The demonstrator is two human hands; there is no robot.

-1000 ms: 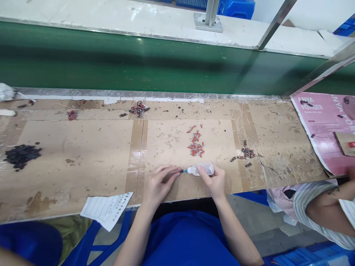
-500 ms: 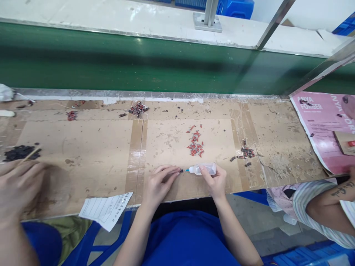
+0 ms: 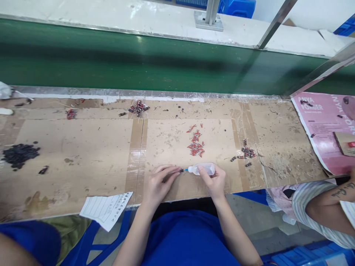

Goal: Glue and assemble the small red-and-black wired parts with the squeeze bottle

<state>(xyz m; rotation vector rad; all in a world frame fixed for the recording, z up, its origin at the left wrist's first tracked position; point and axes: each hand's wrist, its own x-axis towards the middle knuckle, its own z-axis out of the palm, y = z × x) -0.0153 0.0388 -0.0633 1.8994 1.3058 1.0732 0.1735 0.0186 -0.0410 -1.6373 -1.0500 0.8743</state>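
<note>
Nearest us, blue clothing (image 3: 183,236) at the tabletop (image 3: 88,147) edge, forearms reaching in from both sides of it. A lined paper sheet (image 3: 107,210) hangs partly over that edge, left of the left forearm.

Hands next. We see the left hand (image 3: 161,181) with thumb and fingers nearly closed, pinching a small dark part (image 3: 181,170) at the fingertips. Right hand (image 3: 216,181) is wrapped around a clear squeeze bottle (image 3: 204,169), thumb on its near side; how hard it presses, we can't tell.

Key relation: bottle lies nearly flat, long axis running left-right, blue tip (image 3: 186,170) aimed left at the dark part. Part sits between the two hands, right at the left fingertips, so left is nearer; bottle body is on the right hand's side. Tip is touching or just beside the part, we can't tell which.

Just beyond the hands, loose red pieces (image 3: 196,147) lie scattered. To their right, a cluster of dark pieces (image 3: 247,152); far left, a black pile (image 3: 20,155).

Farther back, a dark-and-red heap (image 3: 139,108) near the rear strip, then the green belt (image 3: 119,62) across the whole view.
</note>
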